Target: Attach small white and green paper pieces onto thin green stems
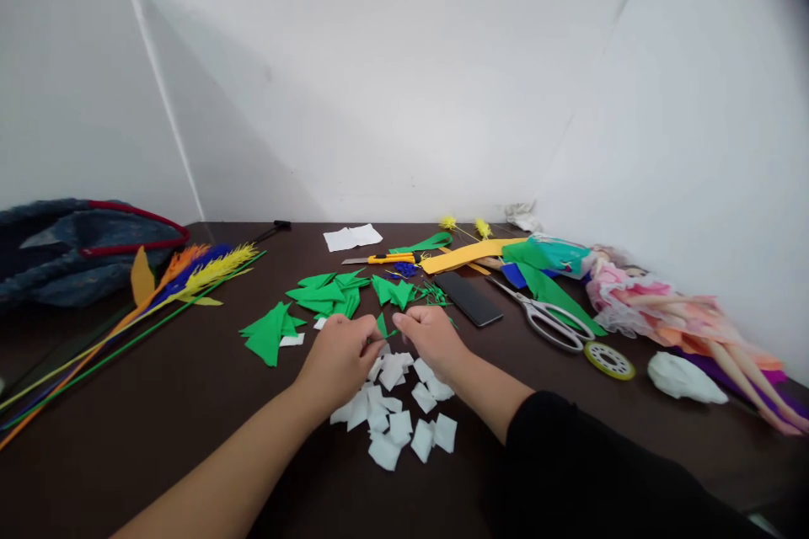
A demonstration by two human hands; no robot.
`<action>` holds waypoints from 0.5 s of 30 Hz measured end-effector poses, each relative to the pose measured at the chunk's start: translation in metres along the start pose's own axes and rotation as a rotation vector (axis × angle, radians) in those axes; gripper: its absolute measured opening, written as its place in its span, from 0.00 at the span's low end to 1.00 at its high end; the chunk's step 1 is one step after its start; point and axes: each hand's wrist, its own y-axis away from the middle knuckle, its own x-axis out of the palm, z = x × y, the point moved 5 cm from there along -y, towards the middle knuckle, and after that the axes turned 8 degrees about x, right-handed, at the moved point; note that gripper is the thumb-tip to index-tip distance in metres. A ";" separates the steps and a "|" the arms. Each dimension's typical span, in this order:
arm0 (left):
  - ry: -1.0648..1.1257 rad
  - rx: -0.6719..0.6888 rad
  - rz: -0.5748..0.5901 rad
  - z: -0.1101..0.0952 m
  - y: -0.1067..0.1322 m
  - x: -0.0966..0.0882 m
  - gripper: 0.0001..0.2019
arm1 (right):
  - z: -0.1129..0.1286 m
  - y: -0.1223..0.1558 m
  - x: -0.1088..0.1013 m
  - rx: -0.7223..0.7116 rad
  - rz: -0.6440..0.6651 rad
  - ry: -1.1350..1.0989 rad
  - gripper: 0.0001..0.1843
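My left hand (341, 354) and my right hand (433, 337) face each other low over the dark table, fingers closed in a pinch. What sits between the fingertips is too small to make out. A small green paper piece (383, 325) shows in the gap, by my left fingertips; I cannot tell whether it is held. Under and in front of my hands lies a loose spread of small white paper squares (398, 425). Just beyond them are piles of cut green paper pieces (329, 293), with another green pile (273, 333) to the left.
A black phone (468, 298), scissors (553, 322), a tape roll (608, 360) and a doll (663, 303) lie rightward. Behind my hands are a yellow box cutter (392, 258), an orange-yellow strip (474, 254) and white paper (352, 237). Coloured stems (126, 324) and a denim-like bag (82, 248) lie left.
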 end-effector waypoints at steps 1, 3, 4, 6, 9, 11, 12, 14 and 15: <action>-0.022 0.011 0.005 0.001 0.000 0.000 0.07 | -0.001 -0.001 0.000 -0.001 -0.011 -0.004 0.18; -0.058 0.030 0.007 0.002 0.000 -0.001 0.06 | -0.003 -0.004 -0.006 -0.009 -0.041 -0.001 0.19; -0.070 0.034 0.005 0.004 0.000 -0.001 0.07 | -0.003 -0.006 -0.011 -0.018 -0.064 0.012 0.19; -0.078 0.009 -0.007 0.008 -0.001 -0.003 0.07 | -0.001 -0.011 -0.028 -0.045 -0.146 0.064 0.20; -0.060 -0.105 -0.037 0.017 -0.002 -0.008 0.08 | 0.000 -0.020 -0.064 -0.108 -0.417 0.198 0.21; -0.036 -0.182 -0.044 0.023 -0.003 -0.011 0.08 | -0.004 -0.029 -0.081 -0.106 -0.536 0.341 0.23; -0.028 -0.211 -0.045 0.026 -0.003 -0.012 0.09 | -0.008 -0.035 -0.085 -0.094 -0.530 0.434 0.23; -0.021 -0.243 -0.035 0.032 -0.003 -0.012 0.09 | -0.016 -0.045 -0.088 -0.085 -0.453 0.559 0.21; -0.020 -0.252 -0.030 0.035 -0.003 -0.012 0.09 | -0.019 -0.047 -0.089 -0.087 -0.428 0.579 0.20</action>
